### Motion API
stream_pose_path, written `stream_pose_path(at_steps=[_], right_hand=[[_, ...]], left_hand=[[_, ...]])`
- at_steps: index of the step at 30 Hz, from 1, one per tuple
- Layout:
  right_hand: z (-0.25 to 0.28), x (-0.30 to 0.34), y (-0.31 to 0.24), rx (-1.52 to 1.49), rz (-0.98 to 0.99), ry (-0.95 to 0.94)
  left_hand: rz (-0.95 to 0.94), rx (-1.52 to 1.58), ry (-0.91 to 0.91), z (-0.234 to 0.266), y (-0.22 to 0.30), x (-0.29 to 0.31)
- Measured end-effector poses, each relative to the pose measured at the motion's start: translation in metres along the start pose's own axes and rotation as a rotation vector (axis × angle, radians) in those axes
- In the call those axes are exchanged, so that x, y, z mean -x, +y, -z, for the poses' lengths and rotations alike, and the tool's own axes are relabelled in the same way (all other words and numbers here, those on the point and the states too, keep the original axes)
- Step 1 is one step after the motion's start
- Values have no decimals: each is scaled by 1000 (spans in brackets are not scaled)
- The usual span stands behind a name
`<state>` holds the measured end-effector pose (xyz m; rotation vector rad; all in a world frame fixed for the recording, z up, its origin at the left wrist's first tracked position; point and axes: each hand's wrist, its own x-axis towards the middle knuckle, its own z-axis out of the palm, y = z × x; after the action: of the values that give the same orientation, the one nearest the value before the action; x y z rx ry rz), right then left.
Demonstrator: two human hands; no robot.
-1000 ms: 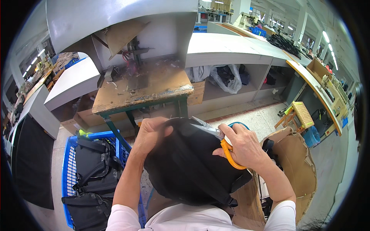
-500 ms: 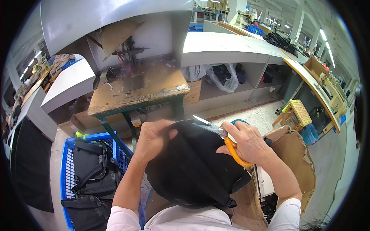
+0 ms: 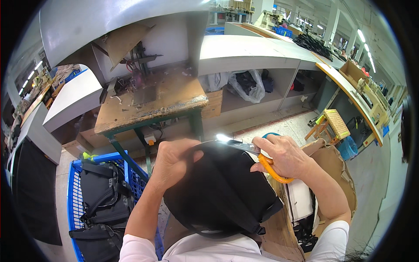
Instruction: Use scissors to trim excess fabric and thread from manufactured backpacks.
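Observation:
A black fabric bag (image 3: 209, 192) with a wide strap lies in front of my body. My left hand (image 3: 174, 159) is closed on its upper left edge, fingers and thumb pinching the cloth. In my right hand (image 3: 281, 157) are scissors (image 3: 271, 169) with orange and blue handles, the fingers wrapped round the grips. Their metal blades point left along the bag's top edge, with a bright glint near the tips. I cannot tell whether the blades touch the cloth.
A blue plastic crate (image 3: 75, 187) with several black bags stands at left. Ahead is a worn wooden-topped bench (image 3: 170, 98) with a machine. At right are an open cardboard box (image 3: 340, 183), a woven-seat stool (image 3: 336, 123) and a blue bin (image 3: 348, 150).
My right hand and the scissors have shifted slightly right and down. The blades now lie closer to the bag's top edge. My left hand keeps its pinch on the cloth.

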<state>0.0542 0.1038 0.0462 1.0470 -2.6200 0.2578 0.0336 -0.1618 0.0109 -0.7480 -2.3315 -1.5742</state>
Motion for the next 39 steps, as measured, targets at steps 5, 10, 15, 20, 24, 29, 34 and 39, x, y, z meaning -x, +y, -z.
stream_pose_path(at_steps=[5,10,15,20,24,29,34,39], right_hand=[[-3,-1,3,3,5,-26],[-21,-6,7,-68,-6,-5],[-40,-32,-5,-316,-35,-75],[-104,-40,-19,-975,-400,-95],[-140,-90,-64,-1404,-547,21],[-158,-167,-105,-1535,-677,20],[-175,-211,-119,-1624,-864,97],[-179,-231,-116,-1669,-951,192]], left_hand=[[-14,66,16,2,-5,0],[41,66,12,7,-14,-1],[127,128,45,36,-35,12],[279,371,243,94,-50,20],[282,74,208,164,-73,6],[287,-381,116,241,-97,-44],[288,-442,83,273,-154,-90],[281,-472,52,277,-175,-122]])
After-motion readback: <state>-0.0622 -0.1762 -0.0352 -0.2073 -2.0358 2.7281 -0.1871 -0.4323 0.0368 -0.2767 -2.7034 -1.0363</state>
